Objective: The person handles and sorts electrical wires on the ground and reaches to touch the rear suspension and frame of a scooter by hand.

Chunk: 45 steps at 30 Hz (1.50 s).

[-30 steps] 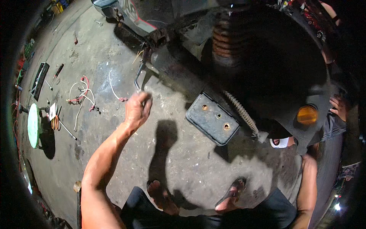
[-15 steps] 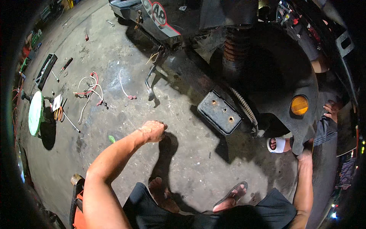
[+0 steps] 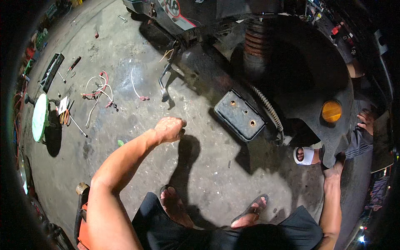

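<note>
My left hand (image 3: pixel 171 129) is closed in a fist above the concrete floor, left of centre; what it holds, if anything, is hidden. On the right, my right hand (image 3: pixel 333 168) grips the lower tip of a black fender (image 3: pixel 335 139), its fingers partly hidden behind the edge. The fender carries a round orange reflector (image 3: pixel 331 111). Between my hands, a black rectangular box (image 3: pixel 239 115) with three holes in its top sits beside a ribbed conduit (image 3: pixel 267 107). Behind it stands a rusty coil spring (image 3: pixel 256 43).
Red and white cables (image 3: pixel 100 89) and a short cable (image 3: pixel 135 85) lie on the floor at left. A light green round stool (image 3: pixel 40 118) stands near a black tray (image 3: pixel 52 73). A bent metal lever (image 3: pixel 163 85) hangs down. Another person's hand (image 3: pixel 366 121) and sandalled foot (image 3: pixel 307 156) show at right.
My left hand has risen slightly in the picture, still closed. My right hand stays at the fender. The view has shifted a little, and my left foot shows more of its sandal.
</note>
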Each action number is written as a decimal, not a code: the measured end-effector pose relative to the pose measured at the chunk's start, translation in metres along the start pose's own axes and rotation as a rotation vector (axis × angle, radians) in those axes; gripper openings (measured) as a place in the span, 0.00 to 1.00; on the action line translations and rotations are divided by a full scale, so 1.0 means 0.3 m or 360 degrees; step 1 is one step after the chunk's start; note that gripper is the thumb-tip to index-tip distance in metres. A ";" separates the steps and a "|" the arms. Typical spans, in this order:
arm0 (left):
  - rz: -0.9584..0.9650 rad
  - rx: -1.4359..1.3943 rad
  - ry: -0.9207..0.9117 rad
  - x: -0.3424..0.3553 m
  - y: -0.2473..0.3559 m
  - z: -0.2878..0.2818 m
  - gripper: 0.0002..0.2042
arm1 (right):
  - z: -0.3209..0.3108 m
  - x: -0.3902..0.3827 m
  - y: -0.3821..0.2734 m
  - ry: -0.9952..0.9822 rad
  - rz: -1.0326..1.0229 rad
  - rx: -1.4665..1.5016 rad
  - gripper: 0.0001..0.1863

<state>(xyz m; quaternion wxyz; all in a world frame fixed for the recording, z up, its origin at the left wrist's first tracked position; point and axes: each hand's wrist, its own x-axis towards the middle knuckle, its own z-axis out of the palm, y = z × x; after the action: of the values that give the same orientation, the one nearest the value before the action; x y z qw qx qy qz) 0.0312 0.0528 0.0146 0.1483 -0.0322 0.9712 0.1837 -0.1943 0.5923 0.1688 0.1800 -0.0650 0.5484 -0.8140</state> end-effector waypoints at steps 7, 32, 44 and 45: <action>-0.0034 0.0152 -0.0262 0.010 0.007 0.032 0.12 | -0.041 0.005 0.029 0.0243 -0.0133 0.0437 0.21; -0.0072 0.0145 -0.0216 0.018 -0.025 0.045 0.12 | -0.060 0.106 0.097 0.0207 -0.0444 -0.1058 0.16; -0.0200 0.0314 -0.0422 0.009 -0.034 0.076 0.10 | 0.121 0.063 0.034 0.0145 -0.0474 -0.2021 0.16; -0.0176 0.0326 -0.0456 0.005 -0.030 0.082 0.11 | 0.109 0.066 0.027 0.0117 -0.0258 -0.1616 0.16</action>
<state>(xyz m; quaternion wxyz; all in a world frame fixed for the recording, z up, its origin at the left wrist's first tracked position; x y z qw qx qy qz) 0.0378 0.0535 -0.0109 0.2974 -0.0437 0.9506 0.0781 -0.2009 0.5541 0.1724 0.0426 -0.1578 0.8737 -0.4582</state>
